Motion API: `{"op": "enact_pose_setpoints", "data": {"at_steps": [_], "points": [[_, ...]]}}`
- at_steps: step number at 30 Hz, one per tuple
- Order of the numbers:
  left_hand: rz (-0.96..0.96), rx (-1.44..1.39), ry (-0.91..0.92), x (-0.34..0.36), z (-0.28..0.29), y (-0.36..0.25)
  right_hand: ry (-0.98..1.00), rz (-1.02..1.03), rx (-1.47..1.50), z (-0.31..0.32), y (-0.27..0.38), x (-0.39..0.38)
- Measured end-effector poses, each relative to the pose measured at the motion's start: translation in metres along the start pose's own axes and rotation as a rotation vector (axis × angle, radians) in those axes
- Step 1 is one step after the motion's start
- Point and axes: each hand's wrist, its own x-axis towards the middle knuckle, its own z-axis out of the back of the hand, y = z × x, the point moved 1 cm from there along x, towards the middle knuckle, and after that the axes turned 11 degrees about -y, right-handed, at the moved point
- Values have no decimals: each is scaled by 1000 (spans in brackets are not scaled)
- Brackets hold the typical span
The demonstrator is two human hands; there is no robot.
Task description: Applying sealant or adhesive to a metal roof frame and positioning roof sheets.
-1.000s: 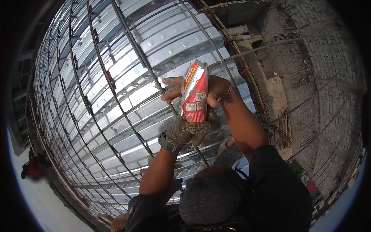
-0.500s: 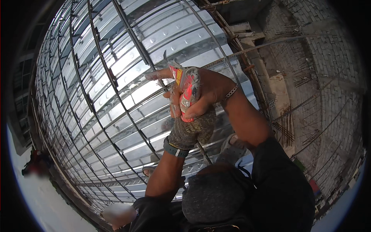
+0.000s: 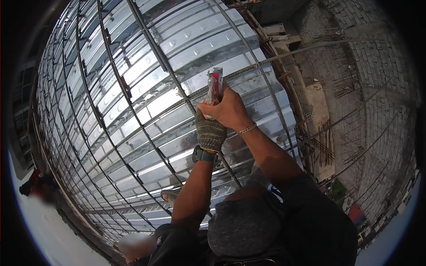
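Observation:
A crumpled red and silver packet (image 3: 215,83) stands upright between my hands, above the ribbed metal sheeting. My left hand (image 3: 211,133), in a grey knitted glove, is closed at the packet's lower end; the right hand partly hides its fingers. From the right, my bare right hand (image 3: 231,110) grips the packet, with the thumb lying across its lower part. What the packet contains cannot be made out. Beneath my hands, reinforcing bars (image 3: 185,96) cross over the shiny decking (image 3: 155,99).
A grid of rebar covers the decking on the left. Along the right side, a rusty steel edge (image 3: 284,76) borders a drop to a lower level with a block wall (image 3: 377,88) and bundled bars (image 3: 326,148). My sandalled foot (image 3: 169,196) rests on the decking.
My hands have moved slightly away from my body and turned. The packet now points upward between them, where before it was bunched and folded over the fingers.

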Motion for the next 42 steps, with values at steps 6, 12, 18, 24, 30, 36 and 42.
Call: {"op": "enact_pose_setpoints", "data": {"at_steps": [6,12,18,24,30,36,42], "points": [[-47,-126,17,10,25,-26,58,14,319,15,-15,1],[-252,462,-71,32,79,-77,262,-247,605,61,-33,-1],[-569,738,-100,51,107,-84,435,-355,1155,62,-20,-3],[-617,886,-17,60,113,-91,499,-512,1315,51,-13,8],[-647,913,16,61,115,-106,536,-533,1345,49,-20,8],[-634,1010,29,61,114,-118,432,-551,1248,42,-18,4],[-574,1165,115,62,109,-129,352,-597,1153,34,-25,2]]}}
